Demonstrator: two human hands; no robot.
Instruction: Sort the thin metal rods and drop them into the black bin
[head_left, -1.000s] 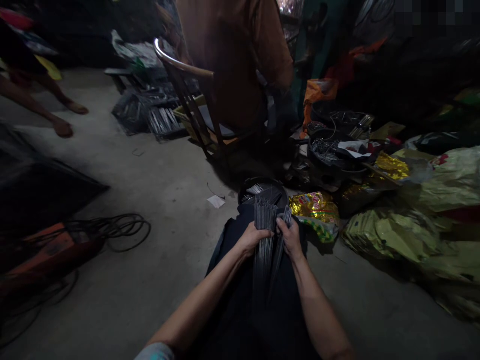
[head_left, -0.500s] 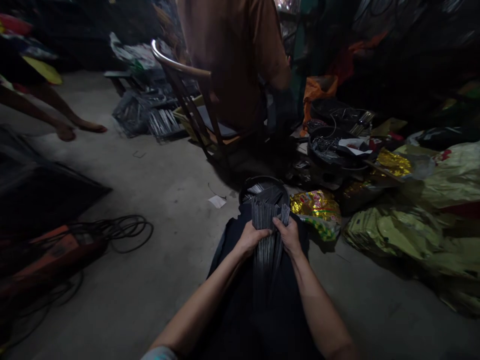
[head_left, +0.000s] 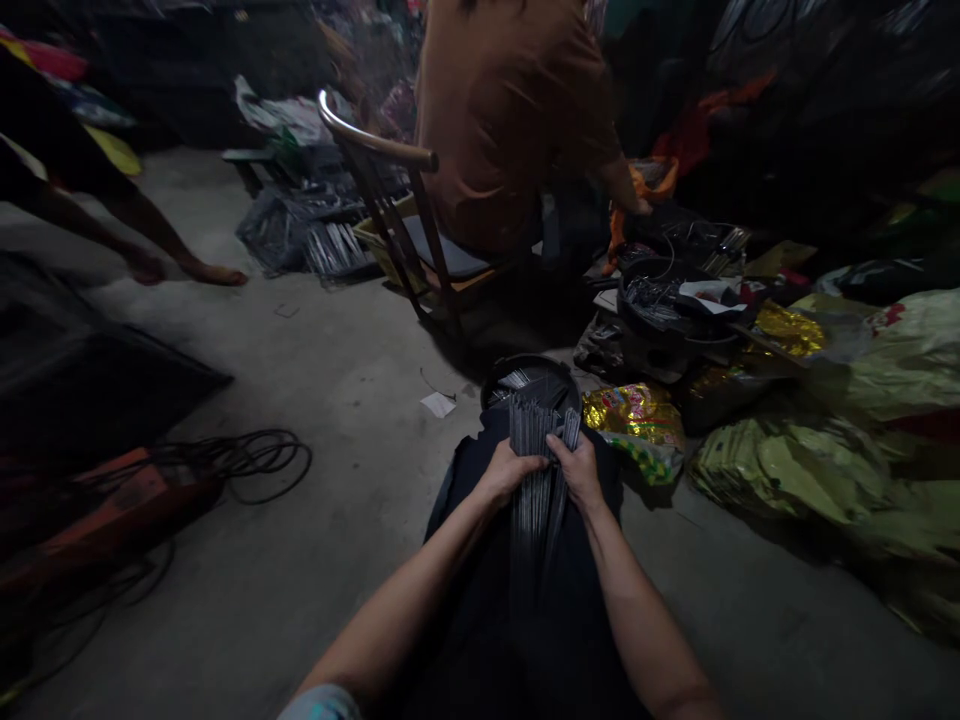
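A bundle of thin grey metal rods stands upright over my dark-clothed lap. My left hand is closed around the larger part of it, thumb lying across the front. Closed on a smaller bunch of the same rods at the right is my right hand, its thumb near the gap between the two parts. The rods' lower ends fade into shadow on the dark cloth. Just beyond my hands a round black basin holds more rods.
A person in a brown top sits on a chair ahead, one arm reaching right. Another person's legs stand at left, near an orange machine with coiled cables. Gold packets and yellowish sacks lie right.
The seated person has leaned right and stretched an arm toward the orange bag. The view has shifted slightly. My hands keep nearly the same hold on the rods.
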